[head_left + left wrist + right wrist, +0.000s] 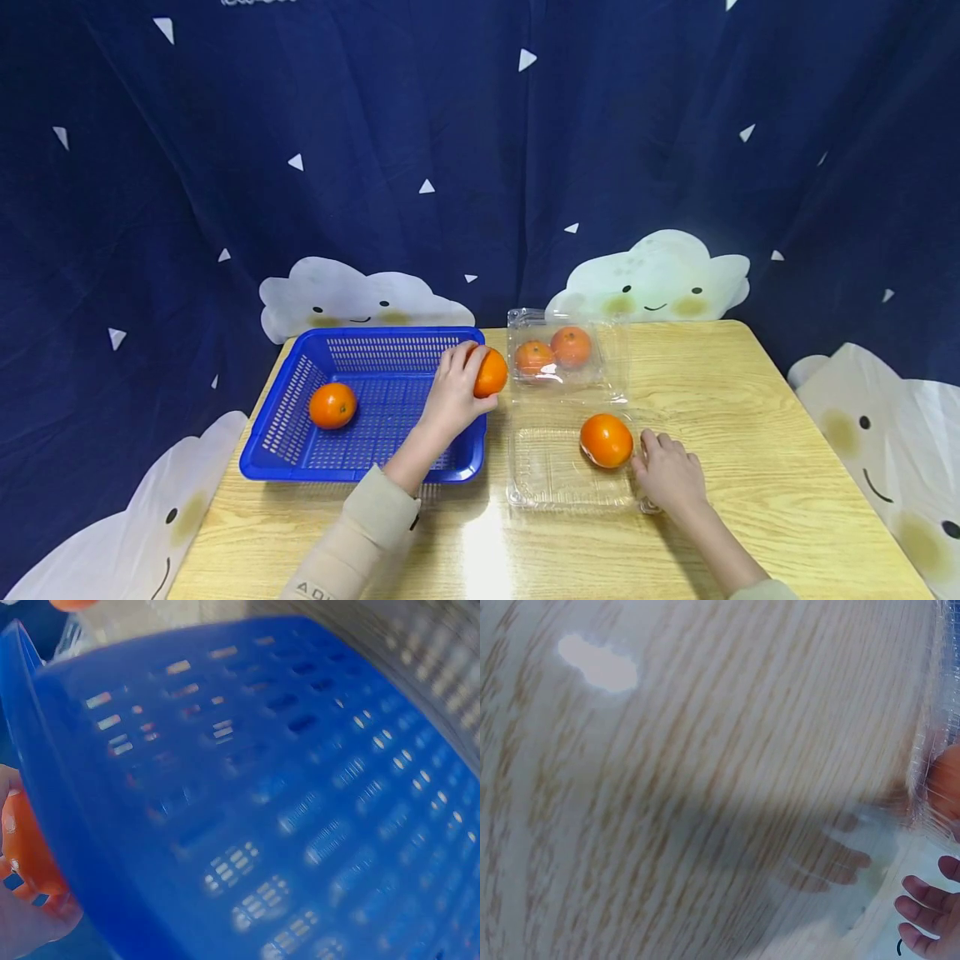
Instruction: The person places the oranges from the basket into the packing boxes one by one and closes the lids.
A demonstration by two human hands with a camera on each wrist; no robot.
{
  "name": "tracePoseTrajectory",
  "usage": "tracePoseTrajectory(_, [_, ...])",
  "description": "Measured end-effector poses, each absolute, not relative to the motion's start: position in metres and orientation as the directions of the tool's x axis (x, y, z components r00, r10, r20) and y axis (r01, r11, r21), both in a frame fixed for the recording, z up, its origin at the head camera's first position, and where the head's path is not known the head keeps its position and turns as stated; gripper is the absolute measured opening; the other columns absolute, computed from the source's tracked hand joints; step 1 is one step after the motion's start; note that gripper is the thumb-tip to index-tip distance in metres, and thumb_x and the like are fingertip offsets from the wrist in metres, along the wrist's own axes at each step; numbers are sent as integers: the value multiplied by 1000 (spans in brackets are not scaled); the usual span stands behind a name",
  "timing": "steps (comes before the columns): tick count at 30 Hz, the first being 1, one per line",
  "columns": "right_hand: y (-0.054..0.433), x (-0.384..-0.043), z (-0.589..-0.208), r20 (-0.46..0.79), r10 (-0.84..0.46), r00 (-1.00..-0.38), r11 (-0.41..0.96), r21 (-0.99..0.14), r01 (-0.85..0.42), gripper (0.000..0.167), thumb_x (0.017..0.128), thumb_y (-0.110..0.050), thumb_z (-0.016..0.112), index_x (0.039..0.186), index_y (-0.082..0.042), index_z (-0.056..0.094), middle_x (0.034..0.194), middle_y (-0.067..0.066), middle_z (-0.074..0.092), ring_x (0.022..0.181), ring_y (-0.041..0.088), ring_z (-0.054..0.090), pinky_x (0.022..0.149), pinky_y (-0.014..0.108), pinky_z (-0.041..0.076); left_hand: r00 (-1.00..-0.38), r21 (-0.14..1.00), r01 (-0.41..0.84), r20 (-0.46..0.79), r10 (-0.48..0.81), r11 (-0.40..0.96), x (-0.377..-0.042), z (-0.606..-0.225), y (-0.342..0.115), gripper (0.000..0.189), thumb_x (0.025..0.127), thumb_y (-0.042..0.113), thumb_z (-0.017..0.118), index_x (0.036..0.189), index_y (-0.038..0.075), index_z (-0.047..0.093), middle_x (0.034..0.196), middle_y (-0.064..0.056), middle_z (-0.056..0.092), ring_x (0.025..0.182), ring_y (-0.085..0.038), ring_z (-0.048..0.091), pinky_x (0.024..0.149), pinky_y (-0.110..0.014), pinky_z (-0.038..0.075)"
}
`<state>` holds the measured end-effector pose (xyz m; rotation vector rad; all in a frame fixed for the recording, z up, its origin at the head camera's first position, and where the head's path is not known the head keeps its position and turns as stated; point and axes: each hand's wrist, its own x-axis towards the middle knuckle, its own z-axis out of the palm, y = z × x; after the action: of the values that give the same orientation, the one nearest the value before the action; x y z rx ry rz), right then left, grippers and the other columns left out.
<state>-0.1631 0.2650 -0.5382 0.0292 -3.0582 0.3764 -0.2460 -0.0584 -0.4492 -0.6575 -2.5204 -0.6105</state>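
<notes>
My left hand (452, 400) grips an orange (491, 372) above the right rim of the blue plastic basket (251, 454). The same orange (31, 847) shows at the left edge of the left wrist view, partly hidden by the basket wall. Inside the basket lies another orange (332, 406). A clear plastic clamshell box (543, 479) stands with its lid folded back, and one orange (606, 441) sits in its near half. Beside the box's right edge is my right hand (670, 475), fingers relaxed around nothing; whether it touches the box I cannot tell.
Two oranges (572, 347) are seen at the box's far half, through clear plastic. Everything stands on a wooden table (720, 392). Behind it hangs a dark blue curtain (480, 142) with clouds and triangles.
</notes>
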Motion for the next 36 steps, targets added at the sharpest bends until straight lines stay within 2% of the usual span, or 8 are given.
tracePoseTrajectory(21, [265, -164, -539, 50, -5, -999, 970, -242, -17, 39, 85, -26, 52, 114, 0, 50, 104, 22, 54, 95, 41, 52, 72, 54, 40, -707, 234, 656, 523, 476, 718, -220, -462, -18, 64, 62, 29, 77, 118, 11, 53, 121, -11, 48, 106, -28, 46, 84, -42, 46])
tracePoseTrajectory(28, [265, -164, -539, 53, -7, -999, 969, -246, -20, 38, 85, -25, 52, 113, 0, 51, 103, 22, 55, 94, 41, 52, 72, 55, 41, -683, 211, 696, 490, 542, 686, -211, -469, -7, 64, 65, 32, 75, 120, 12, 51, 122, -11, 48, 110, -29, 47, 90, -43, 44])
tracePoseTrajectory(36, [265, -164, -540, 63, -7, -998, 968, -250, -22, 36, 85, -25, 53, 111, -1, 51, 102, 21, 55, 92, 40, 53, 69, 53, 41, -681, 210, 712, 440, 586, 670, -202, -482, 3, 65, 66, 35, 75, 122, 14, 50, 123, -7, 48, 111, -24, 44, 93, -37, 42])
